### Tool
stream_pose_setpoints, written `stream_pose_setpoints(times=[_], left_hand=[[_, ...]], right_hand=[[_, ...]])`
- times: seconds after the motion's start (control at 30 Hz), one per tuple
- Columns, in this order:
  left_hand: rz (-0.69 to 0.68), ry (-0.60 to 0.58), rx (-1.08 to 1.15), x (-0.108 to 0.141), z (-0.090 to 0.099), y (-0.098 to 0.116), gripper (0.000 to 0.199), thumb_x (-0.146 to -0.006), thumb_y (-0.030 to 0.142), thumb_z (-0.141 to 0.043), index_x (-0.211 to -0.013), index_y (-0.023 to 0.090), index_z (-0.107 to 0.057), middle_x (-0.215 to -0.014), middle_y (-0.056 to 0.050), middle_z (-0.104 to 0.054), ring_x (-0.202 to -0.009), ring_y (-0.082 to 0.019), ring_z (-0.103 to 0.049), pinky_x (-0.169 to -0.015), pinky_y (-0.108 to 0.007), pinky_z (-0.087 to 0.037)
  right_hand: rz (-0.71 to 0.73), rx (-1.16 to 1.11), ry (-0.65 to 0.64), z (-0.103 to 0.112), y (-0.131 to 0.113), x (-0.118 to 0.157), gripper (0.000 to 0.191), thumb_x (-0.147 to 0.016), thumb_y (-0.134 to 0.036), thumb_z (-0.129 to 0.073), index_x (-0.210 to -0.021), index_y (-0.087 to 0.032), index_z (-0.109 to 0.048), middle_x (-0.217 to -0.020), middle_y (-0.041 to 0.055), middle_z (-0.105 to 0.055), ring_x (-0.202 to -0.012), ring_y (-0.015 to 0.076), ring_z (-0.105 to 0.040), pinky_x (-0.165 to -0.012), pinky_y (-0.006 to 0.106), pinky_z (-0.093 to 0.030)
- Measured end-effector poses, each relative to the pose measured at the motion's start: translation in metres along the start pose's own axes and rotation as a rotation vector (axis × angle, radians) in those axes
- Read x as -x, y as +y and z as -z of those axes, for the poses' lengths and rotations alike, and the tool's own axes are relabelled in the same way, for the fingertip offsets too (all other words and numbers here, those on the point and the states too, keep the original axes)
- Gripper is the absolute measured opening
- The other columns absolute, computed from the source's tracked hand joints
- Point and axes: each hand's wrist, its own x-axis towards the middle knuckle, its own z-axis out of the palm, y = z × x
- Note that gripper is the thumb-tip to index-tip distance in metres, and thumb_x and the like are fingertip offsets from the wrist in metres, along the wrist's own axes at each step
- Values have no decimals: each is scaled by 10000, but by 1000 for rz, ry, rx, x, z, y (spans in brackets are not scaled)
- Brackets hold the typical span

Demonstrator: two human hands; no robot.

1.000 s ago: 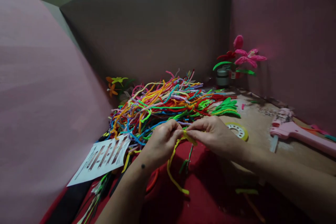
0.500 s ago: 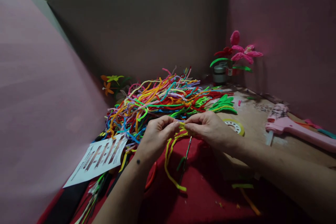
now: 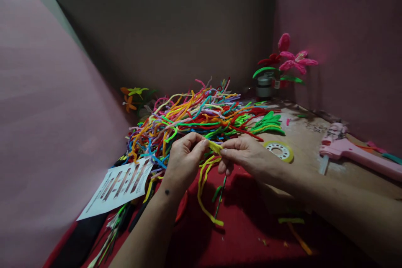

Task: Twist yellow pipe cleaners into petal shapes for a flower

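Between my two hands, in the middle of the view, is a small yellow fuzzy piece (image 3: 215, 147). My left hand (image 3: 187, 155) pinches its left end between thumb and forefinger. The thumb and fingers of my right hand (image 3: 243, 153) close on its right end, with other fingertips curled below. Long yellow fuzzy stems (image 3: 201, 192) hang down beneath the hands over the red cloth. Just below my right hand, a thin dark green stem (image 3: 221, 197) points downward. Behind both hands lies a large heap of multicoloured fuzzy stems (image 3: 191, 113).
A printed paper (image 3: 121, 186) lies at left. To the right are a yellow-rimmed white disc (image 3: 278, 151), green fuzzy leaves (image 3: 268, 124) and a pink glue gun (image 3: 354, 153). Pink flowers (image 3: 295, 62) stand at back right. Yellow and orange scraps (image 3: 291, 220) lie on the red cloth (image 3: 238, 238).
More of the yellow piece shows between my hands, which are slightly farther apart. My right hand has turned, and its lower fingertips now show. The view has shifted slightly.
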Motion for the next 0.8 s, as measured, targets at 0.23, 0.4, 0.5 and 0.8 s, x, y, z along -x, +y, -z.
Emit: stream_pose_setpoints(times=[0.23, 0.4, 0.5, 0.8], left_hand=[[-5, -71, -4, -1, 2, -1, 154, -758, 253, -511, -652, 143, -533, -597, 20, -526, -563, -94, -470, -542, -203, -386], [-13, -106, 13, -1, 2, -2, 160, -760, 274, -507, -667, 147, -535, -622, 12, -535, -587, -104, -484, -560, -210, -397], [-48, -51, -7, 0, -1, -3, 153, -760, 268, -504, -668, 149, -531, -625, 13, -524, -596, -107, -482, -565, -210, -394], [-86, -6, -77, 2, -3, 2, 149, -769, 224, -495, -640, 151, -511, -603, 33, -482, -578, -88, -437, -539, -191, -357]], right_hand=[[-53, -239, -143, 3, -1, 2, 243, -753, -329, -542, -733, -94, -601, -694, 99, -679, -566, 145, -610, -601, 300, -471], [-71, -355, -143, 5, 5, -1, 191, -746, -278, -542, -755, -98, -602, -710, 110, -692, -579, 160, -627, -612, 311, -471], [-81, -397, -138, 6, 9, -3, 164, -702, -251, -584, -702, -88, -603, -684, 115, -687, -574, 178, -632, -630, 339, -477], [42, 67, -12, 1, 2, 1, 234, -774, -254, -480, -593, -134, -568, -548, -9, -518, -534, 106, -480, -597, 274, -395]])
